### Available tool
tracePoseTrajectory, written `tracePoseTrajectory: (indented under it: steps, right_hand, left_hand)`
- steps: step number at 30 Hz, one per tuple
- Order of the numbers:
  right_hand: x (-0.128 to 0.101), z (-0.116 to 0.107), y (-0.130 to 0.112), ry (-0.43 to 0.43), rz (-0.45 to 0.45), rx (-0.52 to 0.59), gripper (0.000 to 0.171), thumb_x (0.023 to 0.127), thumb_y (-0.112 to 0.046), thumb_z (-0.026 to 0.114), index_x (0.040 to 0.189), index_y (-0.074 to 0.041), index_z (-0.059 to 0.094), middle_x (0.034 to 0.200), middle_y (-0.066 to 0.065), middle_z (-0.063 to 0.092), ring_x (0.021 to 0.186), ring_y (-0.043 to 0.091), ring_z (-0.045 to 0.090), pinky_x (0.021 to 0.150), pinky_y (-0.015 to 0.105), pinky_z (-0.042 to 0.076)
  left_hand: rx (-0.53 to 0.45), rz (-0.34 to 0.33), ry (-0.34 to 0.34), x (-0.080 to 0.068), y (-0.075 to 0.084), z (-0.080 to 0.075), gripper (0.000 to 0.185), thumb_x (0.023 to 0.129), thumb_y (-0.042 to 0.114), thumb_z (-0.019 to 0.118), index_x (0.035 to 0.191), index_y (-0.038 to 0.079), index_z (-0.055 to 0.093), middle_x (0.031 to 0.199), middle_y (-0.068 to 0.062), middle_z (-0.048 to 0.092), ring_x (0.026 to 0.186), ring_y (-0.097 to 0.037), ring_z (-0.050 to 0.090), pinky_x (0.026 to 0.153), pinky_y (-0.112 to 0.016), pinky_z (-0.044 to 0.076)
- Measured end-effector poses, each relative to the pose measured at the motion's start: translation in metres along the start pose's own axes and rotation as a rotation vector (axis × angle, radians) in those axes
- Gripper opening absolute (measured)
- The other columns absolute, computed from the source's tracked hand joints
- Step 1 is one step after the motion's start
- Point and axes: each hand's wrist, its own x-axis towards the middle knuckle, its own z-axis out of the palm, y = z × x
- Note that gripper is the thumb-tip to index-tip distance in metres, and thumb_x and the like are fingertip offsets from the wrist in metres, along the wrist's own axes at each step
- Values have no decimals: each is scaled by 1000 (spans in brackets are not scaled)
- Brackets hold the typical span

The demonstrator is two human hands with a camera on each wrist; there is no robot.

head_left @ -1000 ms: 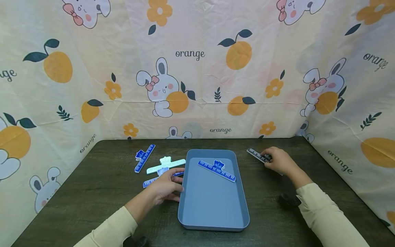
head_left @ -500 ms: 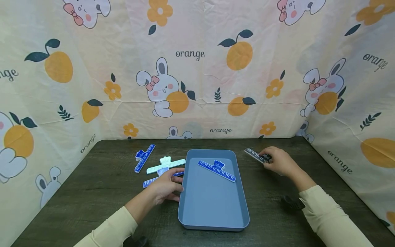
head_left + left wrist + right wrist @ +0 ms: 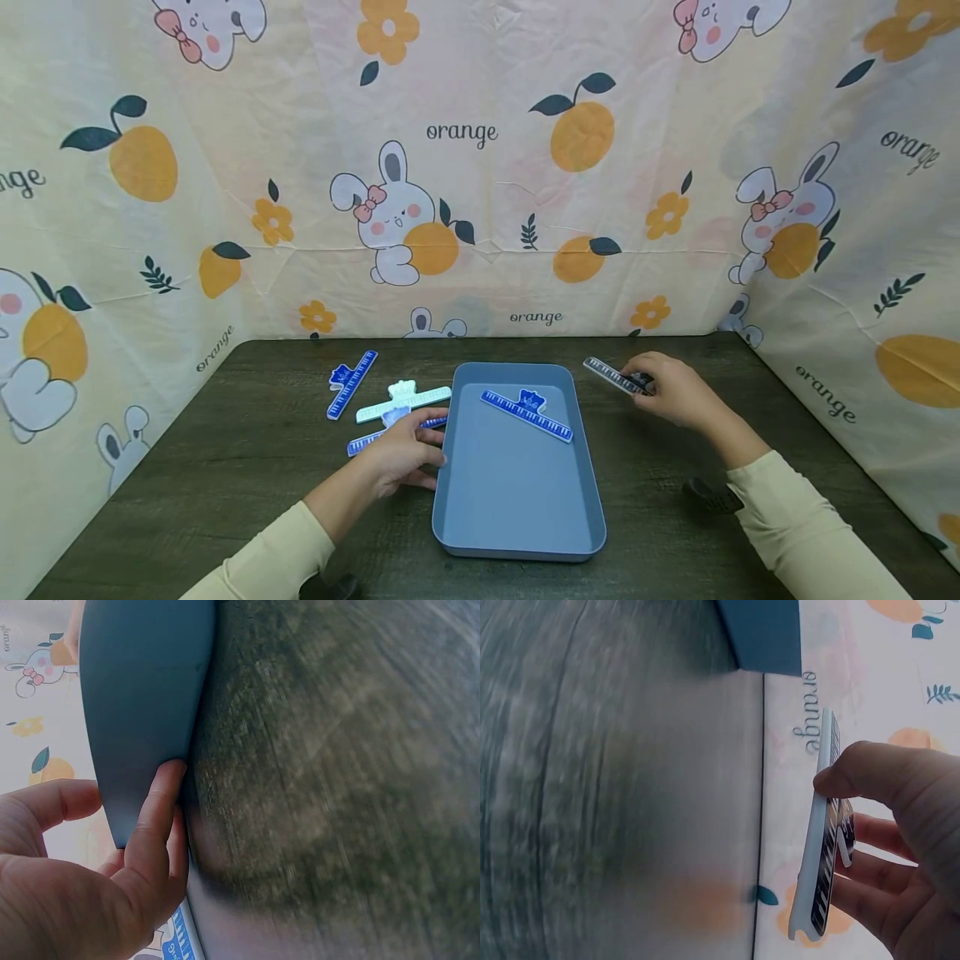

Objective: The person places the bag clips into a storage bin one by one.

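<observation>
My right hand pinches a black-and-white ruler clip to the right of the tray. In the right wrist view the thumb lies on one long edge of the ruler clip, with the other fingers behind it. On the left, my left hand rests against the outer wall of the blue-grey tray. The left wrist view shows one fingertip at the rim and another low on the tray wall. Inside the tray lies a dark blue ruler clip.
Left of the tray lie a dark blue clip, a mint green clip and another blue clip partly hidden by the left hand. The dark wooden table meets a printed curtain at the back and sides.
My right hand has moved slightly left toward the tray, carrying the black-and-white ruler clip. The left hand, the tray and the other clips stay where they were.
</observation>
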Motion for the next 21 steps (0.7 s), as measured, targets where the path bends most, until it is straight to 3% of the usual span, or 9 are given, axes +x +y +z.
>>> tracePoseTrajectory:
  steps: [13, 21]
  right_hand:
    - [8, -3, -22, 7, -87, -23, 29, 77, -3, 75, 105, -3, 70, 108, 13, 64, 84, 21, 58, 69, 40, 50]
    - [19, -8, -36, -33, -130, -33, 27, 77, -3, 75, 103, -5, 70, 106, 9, 64, 85, 20, 59, 69, 38, 50]
  left_hand:
    - [-8, -3, -5, 0, 1, 0, 75, 78, -18, 58, 147, 6, 38, 118, -22, 56, 87, -28, 66, 65, -48, 58]
    - [-7, -2, -3, 0, 1, 0, 76, 78, -19, 58, 147, 6, 38, 119, -22, 56, 88, -28, 66, 64, -49, 58]
